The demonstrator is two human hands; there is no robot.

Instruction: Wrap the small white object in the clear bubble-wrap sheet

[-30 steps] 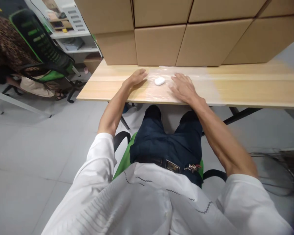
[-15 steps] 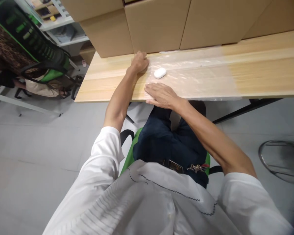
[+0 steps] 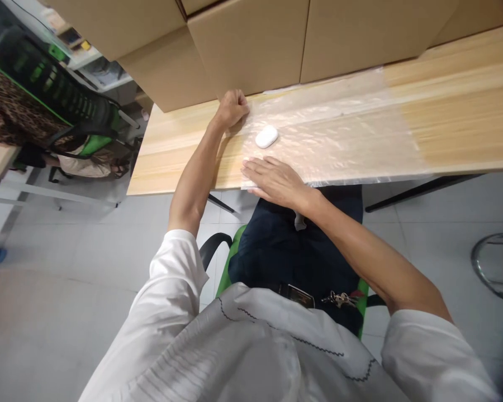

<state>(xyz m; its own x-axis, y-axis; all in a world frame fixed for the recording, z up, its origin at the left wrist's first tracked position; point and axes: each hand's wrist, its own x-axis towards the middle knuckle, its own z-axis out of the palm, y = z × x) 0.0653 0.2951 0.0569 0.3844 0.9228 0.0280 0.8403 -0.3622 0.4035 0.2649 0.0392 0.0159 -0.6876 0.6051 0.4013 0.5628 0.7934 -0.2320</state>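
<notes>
A clear plastic sheet lies flat on the wooden table, reaching over its front edge. On the left part of the sheet rests a small, smooth, white oval object; whether it is a mouse or a case I cannot tell. My left hand is closed with its fingers curled at the sheet's far left corner, pinching the edge there. Palm down, my right hand lies flat on the near left corner of the sheet, fingers stretched out. The white object sits between my two hands, touched by neither.
Large cardboard boxes stand along the back of the wooden table. To the left, a person sits in a green and black mesh chair. A round metal stool base is on the floor at right.
The head view has shifted and tilted a little. The fingers of my left hand look drawn closer together at the sheet's corner. My right hand stays flat on the sheet; the white object keeps its place.
</notes>
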